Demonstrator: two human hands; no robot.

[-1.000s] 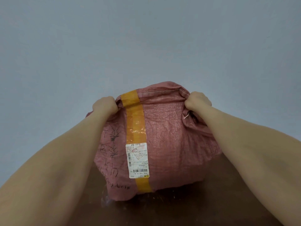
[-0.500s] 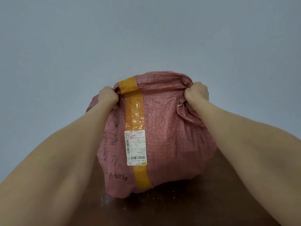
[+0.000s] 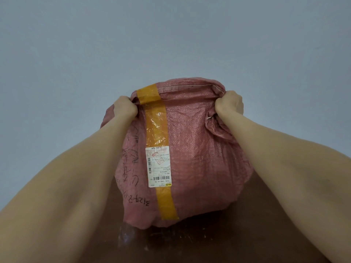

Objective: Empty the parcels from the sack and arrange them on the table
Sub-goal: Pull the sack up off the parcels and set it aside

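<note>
A bulging sack (image 3: 199, 158) of reddish woven plastic stands on the dark brown counter (image 3: 190, 242). The left hand (image 3: 124, 108) and right hand (image 3: 229, 104) each clench a bunched corner of its stitched top hem. Glossy orange tape (image 3: 156, 126) and a white paper label (image 3: 158, 166) run down its front.

Pink sack (image 3: 201, 152) filled the centre of the frame and blocked the middle of the table (image 3: 199, 247). Left hand (image 3: 124, 109) and right hand (image 3: 229, 106) gripped its top corners. Forearms ran down to the lower left and lower right and closed off both sides. Free room: a bare table strip at bottom centre between the forearms. Something clear and blurred (image 3: 127, 236) lay there by the sack's lower edge. Above the sack, plain grey backdrop (image 3: 171, 38).
</note>
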